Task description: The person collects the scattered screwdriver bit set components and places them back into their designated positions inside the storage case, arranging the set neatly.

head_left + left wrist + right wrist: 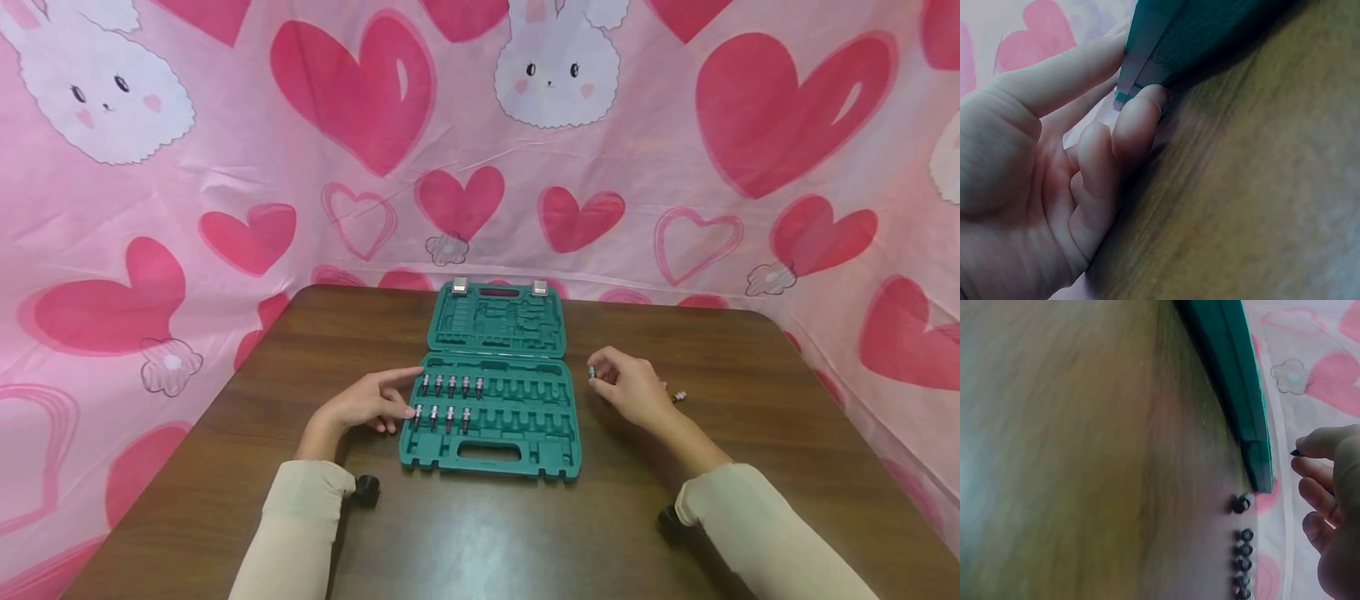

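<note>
Right hand (633, 387), right of centre in the frame: thumb and index finger meet in a pinch on one small bit socket (592, 372), held above the tabletop (487, 533); its dark tip juts past the fingertips in the right wrist view, the other fingers loosely bent below. Left hand (363, 402), left of centre: not clenched, index finger extended and thumb forward, both against the left edge of the green tool case (517, 403); remaining fingers bent, low by the wood. Both forearms, in cream sleeves (303, 508), enter from the bottom corners and angle inward. Case lies open mid-frame, lid toward the top, two metal latches on the lid's far edge. Upper row (452, 385): five bit sockets, left side; lower row (450, 419): four, also left. Loose bit sockets (1244, 550) stand in a line, lower right of the right wrist view.
</note>
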Demonstrator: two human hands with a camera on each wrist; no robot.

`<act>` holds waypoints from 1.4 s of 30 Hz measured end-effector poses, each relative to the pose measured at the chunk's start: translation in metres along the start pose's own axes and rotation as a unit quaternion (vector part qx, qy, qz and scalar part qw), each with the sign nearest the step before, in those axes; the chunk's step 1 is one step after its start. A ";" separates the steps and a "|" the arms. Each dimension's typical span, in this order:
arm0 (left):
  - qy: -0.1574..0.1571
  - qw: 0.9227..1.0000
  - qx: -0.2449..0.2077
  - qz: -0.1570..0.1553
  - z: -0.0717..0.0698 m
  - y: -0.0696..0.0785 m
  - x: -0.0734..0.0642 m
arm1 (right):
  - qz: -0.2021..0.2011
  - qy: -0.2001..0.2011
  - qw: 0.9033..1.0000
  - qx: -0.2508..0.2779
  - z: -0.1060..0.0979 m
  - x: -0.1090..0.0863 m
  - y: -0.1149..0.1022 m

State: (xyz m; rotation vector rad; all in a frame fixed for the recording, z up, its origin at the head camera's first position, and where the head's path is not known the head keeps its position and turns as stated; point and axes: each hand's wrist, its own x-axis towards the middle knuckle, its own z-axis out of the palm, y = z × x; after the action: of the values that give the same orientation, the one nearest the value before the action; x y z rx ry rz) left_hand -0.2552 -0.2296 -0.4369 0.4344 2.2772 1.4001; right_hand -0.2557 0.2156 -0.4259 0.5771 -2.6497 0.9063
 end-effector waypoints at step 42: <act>-0.003 1.000 -0.006 0.000 0.000 -0.001 0.001 | -0.011 -0.031 0.998 0.054 0.059 0.025 -0.051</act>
State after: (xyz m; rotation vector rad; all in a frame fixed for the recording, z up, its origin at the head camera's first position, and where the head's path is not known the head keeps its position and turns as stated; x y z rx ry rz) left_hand -0.2560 -0.2299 -0.4374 0.4345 2.2632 1.4100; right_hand -0.2620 0.1342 -0.4348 0.6696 -2.6548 1.0473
